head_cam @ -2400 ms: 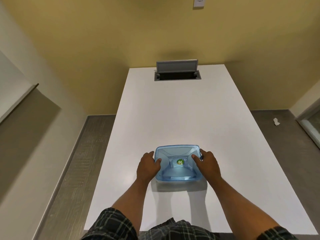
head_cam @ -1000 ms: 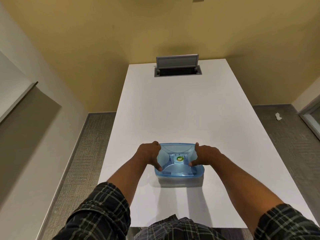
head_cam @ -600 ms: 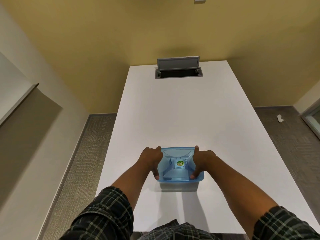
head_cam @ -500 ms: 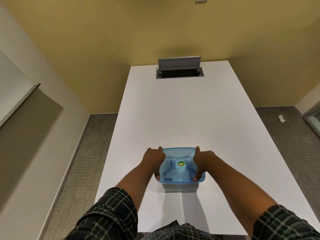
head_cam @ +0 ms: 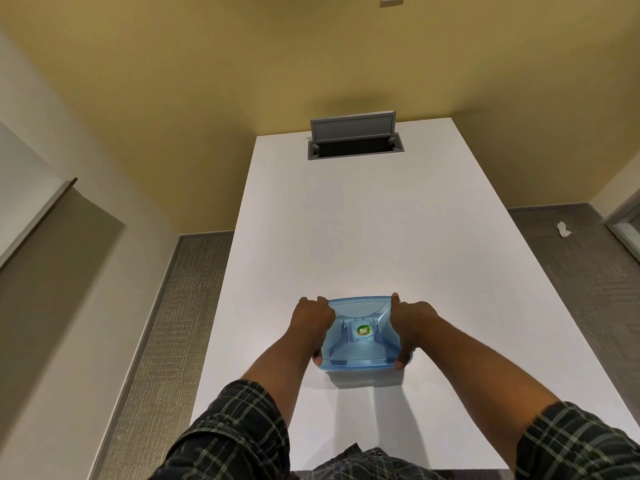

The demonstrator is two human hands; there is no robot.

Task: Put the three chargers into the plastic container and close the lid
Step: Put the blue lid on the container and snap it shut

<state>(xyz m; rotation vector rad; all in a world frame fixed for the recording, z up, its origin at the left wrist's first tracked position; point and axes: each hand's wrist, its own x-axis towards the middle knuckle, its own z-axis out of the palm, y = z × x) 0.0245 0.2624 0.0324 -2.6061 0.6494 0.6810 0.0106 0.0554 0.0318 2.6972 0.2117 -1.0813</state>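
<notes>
view: head cam only, wide-angle, no second view to overlap
position: above near end of white table (head_cam: 346,220)
facing: forward and down along table toward far yellow wall (head_cam: 242,81)
range: forearms and plaid sleeves (head_cam: 235,431) fill near edge
coverage: floor (head_cam: 166,323) both sides, cable hatch (head_cam: 355,145) at far end

a translucent blue plastic container (head_cam: 367,336) is seen, with a green and yellow sticker (head_cam: 363,330) on its lid. the table (head_cam: 363,220) is white, its cable box (head_cam: 355,142) grey. the sleeves (head_cam: 235,431) are patterned in dark plaid with pale lines. the wall (head_cam: 242,81) is mustard yellow.
</notes>
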